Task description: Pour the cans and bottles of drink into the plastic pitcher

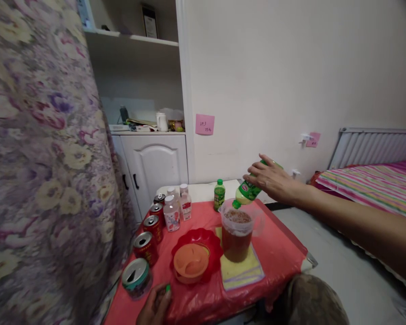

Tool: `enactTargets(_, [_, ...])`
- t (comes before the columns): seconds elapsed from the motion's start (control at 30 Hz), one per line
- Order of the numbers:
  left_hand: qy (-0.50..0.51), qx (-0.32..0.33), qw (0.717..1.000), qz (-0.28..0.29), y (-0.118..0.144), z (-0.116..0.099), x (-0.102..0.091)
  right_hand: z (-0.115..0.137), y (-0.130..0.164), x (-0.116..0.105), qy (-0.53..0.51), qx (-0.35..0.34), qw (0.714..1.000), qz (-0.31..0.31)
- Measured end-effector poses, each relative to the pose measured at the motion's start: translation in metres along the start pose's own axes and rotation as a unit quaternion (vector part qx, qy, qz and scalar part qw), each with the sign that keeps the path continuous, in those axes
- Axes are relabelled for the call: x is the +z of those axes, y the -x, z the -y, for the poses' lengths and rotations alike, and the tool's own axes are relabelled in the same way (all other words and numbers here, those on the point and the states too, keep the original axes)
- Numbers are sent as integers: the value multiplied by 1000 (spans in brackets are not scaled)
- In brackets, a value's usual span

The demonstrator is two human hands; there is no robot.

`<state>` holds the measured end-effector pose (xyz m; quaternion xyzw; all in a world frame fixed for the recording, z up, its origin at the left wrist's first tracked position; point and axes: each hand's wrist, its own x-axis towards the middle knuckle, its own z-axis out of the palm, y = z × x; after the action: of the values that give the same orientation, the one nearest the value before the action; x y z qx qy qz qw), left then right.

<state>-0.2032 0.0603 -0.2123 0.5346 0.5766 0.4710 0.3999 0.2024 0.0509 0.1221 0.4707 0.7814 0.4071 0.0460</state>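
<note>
Nearest, the left hand (155,307) pinches a small green cap (168,287) at the surface's (284,248) front edge — beyond, over the pitcher (237,234) of brown drink, the right hand (269,178) grips a tilted green bottle (247,190), neck down at the pitcher's rim.

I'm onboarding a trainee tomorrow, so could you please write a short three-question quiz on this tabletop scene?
1. True or false: the right hand tips a green bottle over the pitcher.
2. What sits inside the red bowl? A) orange lid B) spoon C) can
3. The left hand holds a small green ____.

Key: 1 true. 2 A, the orange lid. 3 cap.
</note>
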Motion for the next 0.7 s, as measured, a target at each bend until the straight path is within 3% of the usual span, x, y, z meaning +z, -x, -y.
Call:
enactTargets(0.47, [18,-10,999,32,-5,10,-2,13,-7,-9,11,-23,1000,-10])
enactTargets(0.7, [14,-5,999,33,-6,15,-3,-1,11,11,14,-1,999,-32])
